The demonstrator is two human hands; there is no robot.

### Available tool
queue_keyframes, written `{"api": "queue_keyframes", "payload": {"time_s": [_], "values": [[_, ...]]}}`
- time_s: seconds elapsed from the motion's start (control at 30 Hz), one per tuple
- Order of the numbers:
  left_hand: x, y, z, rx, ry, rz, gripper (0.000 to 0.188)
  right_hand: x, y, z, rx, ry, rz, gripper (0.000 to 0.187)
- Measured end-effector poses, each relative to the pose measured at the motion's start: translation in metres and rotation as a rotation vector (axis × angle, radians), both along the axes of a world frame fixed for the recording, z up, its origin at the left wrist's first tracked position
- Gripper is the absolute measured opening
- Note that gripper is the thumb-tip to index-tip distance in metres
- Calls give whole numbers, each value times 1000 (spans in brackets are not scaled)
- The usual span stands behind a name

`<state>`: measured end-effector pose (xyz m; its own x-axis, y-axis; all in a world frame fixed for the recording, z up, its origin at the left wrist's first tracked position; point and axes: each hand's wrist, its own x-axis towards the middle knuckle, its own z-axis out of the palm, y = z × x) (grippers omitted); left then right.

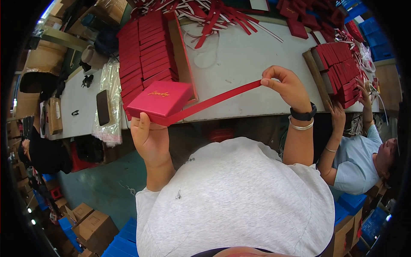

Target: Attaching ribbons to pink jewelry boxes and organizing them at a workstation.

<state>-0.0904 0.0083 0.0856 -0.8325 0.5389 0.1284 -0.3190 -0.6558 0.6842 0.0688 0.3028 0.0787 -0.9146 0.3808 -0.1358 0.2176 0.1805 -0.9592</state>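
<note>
My left hand [150, 139] grips a red gift box [160, 97] with gold lettering on its lid, thumb against the front side and the other fingers underneath, mostly hidden. From the box's lower edge a red ribbon [214, 100] runs taut up to the right. Its far end is pinched between thumb and fingers of my right hand [282, 83], raised over the table's front edge. Just behind the box, stacked rows of similar red boxes [147, 47] fill a cardboard carton [183, 55].
Loose red and white ribbons [209, 17] lie across the white table [252, 51]. More red boxes [295, 21] are heaped at the back right. At the right a co-worker [357, 158] handles another carton's boxes [338, 64]. A phone [102, 107] rests on clear plastic bags [112, 85] at left.
</note>
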Motion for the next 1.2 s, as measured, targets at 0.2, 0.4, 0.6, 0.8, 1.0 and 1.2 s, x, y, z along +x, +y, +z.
{"api": "queue_keyframes", "payload": {"time_s": [0.2,0.4,0.6,0.8,1.0,1.2], "values": [[-2,-2,-9,143,-181,-127,30,-9,1,-10,17,42,-7,19],[2,4,-8,246,-371,-256,29,-17,3,-26,-39,-1,-8,20],[3,3,-14,344,-483,-314,29,-22,-1,-39,-79,-22,16,21],[5,2,-10,344,-471,-341,29,-20,-5,-31,-126,-74,50,15],[7,3,-9,375,-522,-368,29,-20,-6,-29,-132,-75,63,15],[7,3,-8,407,-546,-414,31,-21,-12,-34,-147,22,58,21]]}}
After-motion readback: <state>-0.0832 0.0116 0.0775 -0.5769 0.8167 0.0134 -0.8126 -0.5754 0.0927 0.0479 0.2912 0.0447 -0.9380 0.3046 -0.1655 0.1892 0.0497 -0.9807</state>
